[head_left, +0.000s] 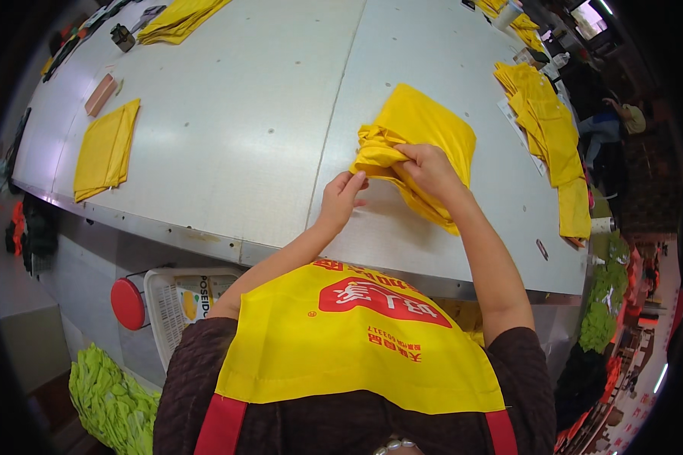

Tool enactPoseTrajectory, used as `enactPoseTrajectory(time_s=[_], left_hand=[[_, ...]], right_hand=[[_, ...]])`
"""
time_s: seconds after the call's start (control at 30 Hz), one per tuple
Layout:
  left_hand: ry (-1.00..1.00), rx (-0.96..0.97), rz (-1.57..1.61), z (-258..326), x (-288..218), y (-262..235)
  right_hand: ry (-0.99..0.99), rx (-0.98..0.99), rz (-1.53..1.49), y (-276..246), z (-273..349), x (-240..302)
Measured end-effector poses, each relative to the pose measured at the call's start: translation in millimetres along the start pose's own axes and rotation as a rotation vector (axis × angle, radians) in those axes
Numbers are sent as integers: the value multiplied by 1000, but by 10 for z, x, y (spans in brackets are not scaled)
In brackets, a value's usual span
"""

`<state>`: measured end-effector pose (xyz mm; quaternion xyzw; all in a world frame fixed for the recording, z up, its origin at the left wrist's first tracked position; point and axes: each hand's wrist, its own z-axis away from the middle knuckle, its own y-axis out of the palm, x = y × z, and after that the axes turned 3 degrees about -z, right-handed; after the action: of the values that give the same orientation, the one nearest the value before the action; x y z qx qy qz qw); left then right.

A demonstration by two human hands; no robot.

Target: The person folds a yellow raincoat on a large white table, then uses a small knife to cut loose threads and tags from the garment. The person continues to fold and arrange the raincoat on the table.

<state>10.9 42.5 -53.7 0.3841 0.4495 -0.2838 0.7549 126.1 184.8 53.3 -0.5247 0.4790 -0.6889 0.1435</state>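
Observation:
A bundle of bright yellow cloth (425, 117) lies on the grey tabletop in front of me, its far part smooth and its near left part gathered in folds. My right hand (431, 171) is closed on the gathered folds from above. At the near left edge of the same cloth, my left hand (343, 199) pinches a fold between thumb and fingers. An opening or dark gap shows in the folds between both hands. Whether the cloth is a finished garment or a cut piece, I cannot tell.
A folded yellow cloth stack (106, 150) and a pinkish-brown block (100, 95) lie at left. More yellow cloths (539, 121) are piled along the right edge. Below the table are a white basket (163, 307), a red round stool (127, 303) and green material (114, 402).

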Motion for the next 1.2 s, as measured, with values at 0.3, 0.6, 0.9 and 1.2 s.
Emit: enactPoseTrajectory(time_s=[0.3,0.6,0.9,1.2], left_hand=[[43,224,-89,36,-239,28],[171,290,-502,176,-475,-162],[989,-192,-1030,226,-454,-183],[1245,20,-1700,-211,-208,329]], right_hand=[[-78,-94,205,31,301,196],[-168,-183,223,-5,300,-122],[-37,-77,-12,-19,30,-24],[-19,-48,-38,70,21,-38]])
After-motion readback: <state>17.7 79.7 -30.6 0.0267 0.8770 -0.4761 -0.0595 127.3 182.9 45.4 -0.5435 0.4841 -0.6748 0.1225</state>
